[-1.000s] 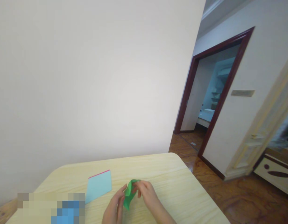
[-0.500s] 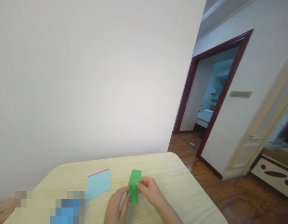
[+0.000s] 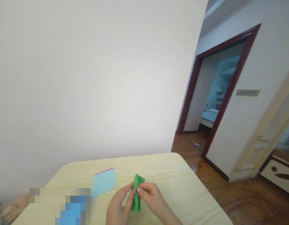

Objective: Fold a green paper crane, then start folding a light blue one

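Observation:
Between my two hands is a folded green paper [image 3: 136, 200], with a crease standing up along its length and its far end spread apart. My left hand [image 3: 119, 203] pinches its left side between thumb and fingers. On the right side, my right hand [image 3: 151, 195] grips the same paper near the middle with thumb and index finger. Left of my hands, a light blue paper [image 3: 104, 182] with a pink strip along its far edge lies flat on the wooden table [image 3: 158, 165].
A blurred-out patch with something blue [image 3: 74, 212] covers the table's near left. Behind the table stands a white wall [image 3: 99, 78]. To the right are a dark red door frame [image 3: 228, 97], wooden floor and a low cabinet [image 3: 279, 172].
The green paper was flatter and now has a raised fold with its far end opened out. Both hands have closed in on its middle. The view has shifted slightly left.

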The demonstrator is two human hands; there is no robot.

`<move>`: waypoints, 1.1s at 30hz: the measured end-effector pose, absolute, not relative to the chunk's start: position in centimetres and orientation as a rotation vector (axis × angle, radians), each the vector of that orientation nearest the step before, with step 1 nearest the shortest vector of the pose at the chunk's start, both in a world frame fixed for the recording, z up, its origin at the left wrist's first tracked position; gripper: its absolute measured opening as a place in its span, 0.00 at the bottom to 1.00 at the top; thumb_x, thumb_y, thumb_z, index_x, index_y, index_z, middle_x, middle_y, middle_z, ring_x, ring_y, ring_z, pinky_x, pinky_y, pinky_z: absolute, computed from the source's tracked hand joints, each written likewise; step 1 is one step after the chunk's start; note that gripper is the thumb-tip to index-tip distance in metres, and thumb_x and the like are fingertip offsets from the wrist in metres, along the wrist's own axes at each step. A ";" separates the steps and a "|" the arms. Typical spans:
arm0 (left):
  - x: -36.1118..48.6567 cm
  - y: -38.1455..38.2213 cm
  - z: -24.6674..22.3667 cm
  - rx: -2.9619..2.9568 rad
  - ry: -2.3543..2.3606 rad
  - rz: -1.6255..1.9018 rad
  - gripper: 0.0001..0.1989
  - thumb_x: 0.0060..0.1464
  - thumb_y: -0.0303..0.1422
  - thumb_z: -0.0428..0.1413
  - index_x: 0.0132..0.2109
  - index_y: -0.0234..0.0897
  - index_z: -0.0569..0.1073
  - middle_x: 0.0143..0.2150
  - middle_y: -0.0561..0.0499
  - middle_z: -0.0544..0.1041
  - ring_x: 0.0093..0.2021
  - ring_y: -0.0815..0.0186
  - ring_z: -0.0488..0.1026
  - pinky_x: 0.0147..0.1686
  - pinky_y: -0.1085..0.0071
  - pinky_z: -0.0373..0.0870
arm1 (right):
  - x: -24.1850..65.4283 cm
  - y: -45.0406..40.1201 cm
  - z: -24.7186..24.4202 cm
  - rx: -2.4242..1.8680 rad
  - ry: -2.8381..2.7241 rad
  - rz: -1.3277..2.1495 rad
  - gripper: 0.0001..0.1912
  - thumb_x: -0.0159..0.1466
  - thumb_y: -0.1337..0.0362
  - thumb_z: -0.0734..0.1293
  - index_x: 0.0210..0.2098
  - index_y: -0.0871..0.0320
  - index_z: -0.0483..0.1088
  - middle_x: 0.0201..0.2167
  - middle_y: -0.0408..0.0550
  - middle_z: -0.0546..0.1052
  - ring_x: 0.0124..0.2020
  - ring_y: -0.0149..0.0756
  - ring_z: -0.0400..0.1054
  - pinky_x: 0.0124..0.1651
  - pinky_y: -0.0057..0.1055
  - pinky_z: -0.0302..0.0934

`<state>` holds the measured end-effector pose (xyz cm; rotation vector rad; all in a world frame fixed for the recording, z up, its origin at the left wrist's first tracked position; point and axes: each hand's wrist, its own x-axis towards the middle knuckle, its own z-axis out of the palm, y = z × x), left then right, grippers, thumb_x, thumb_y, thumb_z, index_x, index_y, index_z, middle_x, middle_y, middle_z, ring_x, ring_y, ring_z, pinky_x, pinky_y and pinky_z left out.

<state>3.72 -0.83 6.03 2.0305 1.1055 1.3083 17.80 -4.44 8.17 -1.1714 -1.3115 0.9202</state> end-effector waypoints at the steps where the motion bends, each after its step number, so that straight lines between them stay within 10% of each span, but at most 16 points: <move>1: 3.7 -0.9 6.2 2.022 1.114 1.301 0.13 0.49 0.41 0.54 0.40 0.44 0.77 0.39 0.50 0.81 0.40 0.59 0.77 0.41 0.65 0.73 | 17.8 -4.6 8.4 -1.206 -1.333 0.884 0.17 0.57 0.53 0.63 0.27 0.61 0.75 0.22 0.45 0.72 0.25 0.32 0.63 0.30 0.27 0.58; 15: 3.4 -0.9 7.0 1.748 0.989 1.040 0.12 0.46 0.40 0.56 0.34 0.42 0.79 0.34 0.51 0.82 0.35 0.58 0.78 0.36 0.68 0.74 | 18.0 -6.3 10.6 -1.439 -1.494 0.618 0.09 0.57 0.66 0.62 0.28 0.58 0.75 0.20 0.43 0.73 0.23 0.32 0.65 0.26 0.25 0.58; 20: 3.0 -1.3 7.4 1.864 1.036 1.018 0.11 0.46 0.41 0.55 0.34 0.44 0.79 0.33 0.51 0.82 0.33 0.59 0.78 0.33 0.69 0.73 | 18.9 -6.8 12.7 -1.431 -1.561 0.267 0.13 0.52 0.70 0.65 0.38 0.55 0.72 0.32 0.47 0.72 0.37 0.36 0.66 0.40 0.30 0.60; 33: 2.6 -2.4 9.1 1.915 0.987 0.974 0.11 0.45 0.41 0.56 0.32 0.42 0.79 0.31 0.49 0.82 0.33 0.58 0.77 0.36 0.67 0.72 | 18.9 -7.0 12.9 -1.369 -1.593 0.599 0.07 0.52 0.72 0.63 0.28 0.59 0.73 0.25 0.42 0.75 0.30 0.32 0.68 0.37 0.26 0.61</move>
